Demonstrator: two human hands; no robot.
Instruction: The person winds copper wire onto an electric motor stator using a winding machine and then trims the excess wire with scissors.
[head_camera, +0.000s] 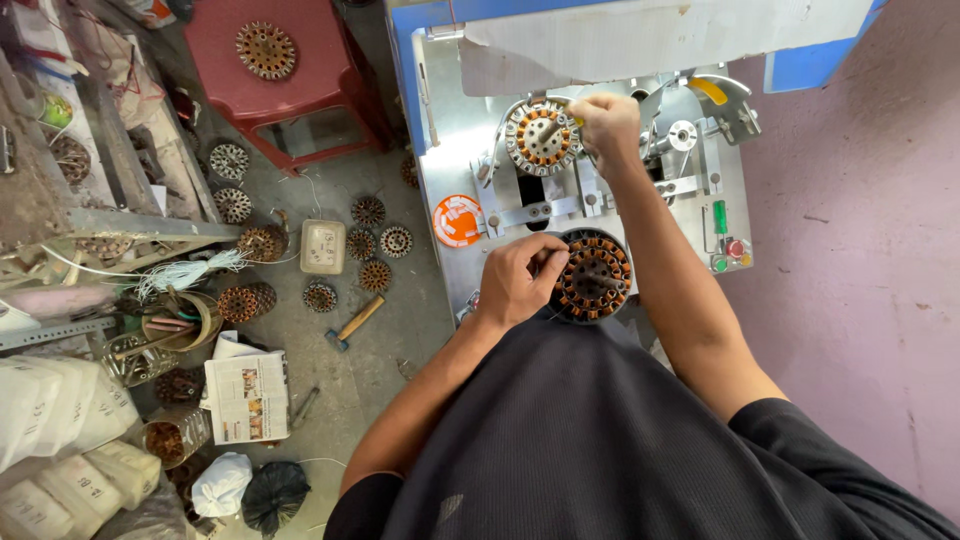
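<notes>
I look straight down at a grey metal winding machine. A round stator with copper coils lies at the machine's near edge. My left hand rests on its left rim, fingers curled as if pinching a thin wire there. A second stator with a pale ring and copper windings sits mounted higher on the machine. My right hand is closed at its right edge, gripping something small that I cannot make out.
A red plastic stool with one stator on top stands at the left. Several stators, a hammer, a beige switch box, a newspaper and bags lie on the floor. A pink wall runs along the right.
</notes>
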